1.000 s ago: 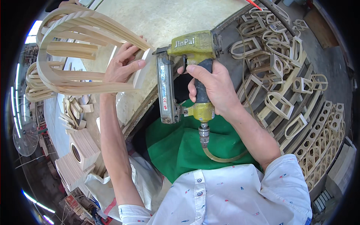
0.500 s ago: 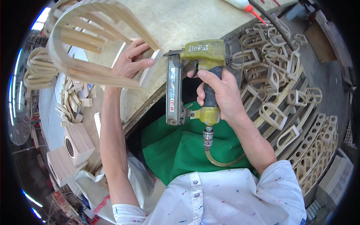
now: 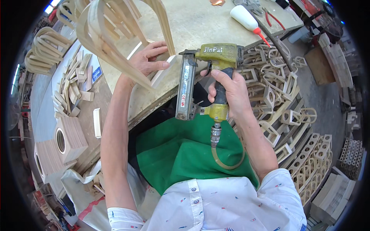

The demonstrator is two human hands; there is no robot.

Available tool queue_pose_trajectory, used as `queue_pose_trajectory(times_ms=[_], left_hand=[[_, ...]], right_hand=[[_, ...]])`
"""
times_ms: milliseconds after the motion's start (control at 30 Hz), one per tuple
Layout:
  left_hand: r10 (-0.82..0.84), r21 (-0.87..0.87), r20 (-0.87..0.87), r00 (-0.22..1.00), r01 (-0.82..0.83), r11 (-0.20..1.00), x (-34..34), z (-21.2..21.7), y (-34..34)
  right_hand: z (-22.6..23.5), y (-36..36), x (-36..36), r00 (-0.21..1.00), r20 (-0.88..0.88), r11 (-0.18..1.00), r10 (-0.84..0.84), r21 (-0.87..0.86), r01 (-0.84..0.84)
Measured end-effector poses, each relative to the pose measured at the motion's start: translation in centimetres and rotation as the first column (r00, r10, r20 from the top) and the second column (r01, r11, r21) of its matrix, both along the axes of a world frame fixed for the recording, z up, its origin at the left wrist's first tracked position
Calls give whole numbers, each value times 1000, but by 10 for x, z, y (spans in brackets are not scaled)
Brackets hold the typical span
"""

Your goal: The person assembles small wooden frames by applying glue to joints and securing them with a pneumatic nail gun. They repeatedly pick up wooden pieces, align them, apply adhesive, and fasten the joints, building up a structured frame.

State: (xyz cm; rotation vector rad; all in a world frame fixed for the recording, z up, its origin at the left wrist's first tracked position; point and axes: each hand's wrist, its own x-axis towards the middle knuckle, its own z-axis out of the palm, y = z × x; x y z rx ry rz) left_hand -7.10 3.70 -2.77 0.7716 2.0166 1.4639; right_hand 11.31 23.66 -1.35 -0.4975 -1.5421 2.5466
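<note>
A pale wooden U-shaped frame (image 3: 106, 44) of bent strips stands at the table's near edge, its curved top partly out of view. A short wooden crosspiece (image 3: 163, 73) lies across its near ends. My left hand (image 3: 148, 61) reaches inside the frame and grips the crosspiece, thumb along its edge and fingers behind. My right hand (image 3: 232, 92) is wrapped around the black handle of a yellow-green air nailer (image 3: 217, 54), index finger by the trigger. The nailer's nose is right beside the crosspiece's right end; whether it touches is unclear. A hose hangs from the handle.
Small wood blocks (image 3: 73, 90) lie heaped at left, near stacked plywood pieces with round holes (image 3: 71, 140). More bent frames (image 3: 44, 50) stand behind. A white glue bottle (image 3: 244, 18) and red-handled pliers (image 3: 274, 18) lie at far right. Many wooden frames (image 3: 269, 96) pile beyond the table edge.
The bent frame has swung to a more upright angle and shifted right in view with my left hand. The nailer has also shifted slightly right, staying beside the crosspiece. The whole view has shifted.
</note>
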Motion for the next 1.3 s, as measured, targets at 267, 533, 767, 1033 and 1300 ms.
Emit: queue_pose_trajectory(times_ms=[267, 533, 767, 1033, 1300], left_hand=[[-61, 3, -74, 995, 61, 998, -7, -8, 1], [-73, -7, -66, 995, 72, 997, -5, -4, 0], [-46, -30, -40, 998, 45, 999, -7, -5, 0], [-42, -100, -103, 994, 31, 994, -5, -2, 0], [-37, -48, -105, 994, 32, 998, -4, -4, -1]], right_hand=[[77, 27, 15, 989, -110, 940, 98, 337, -56], [49, 35, 6, 829, -98, -156, 551, 963, 218], [-2, 39, -16, 761, -18, -421, 649, 824, 378], [-10, 36, -17, 755, -29, -382, 655, 849, 364], [-10, 35, -18, 752, -64, -352, 656, 855, 380]])
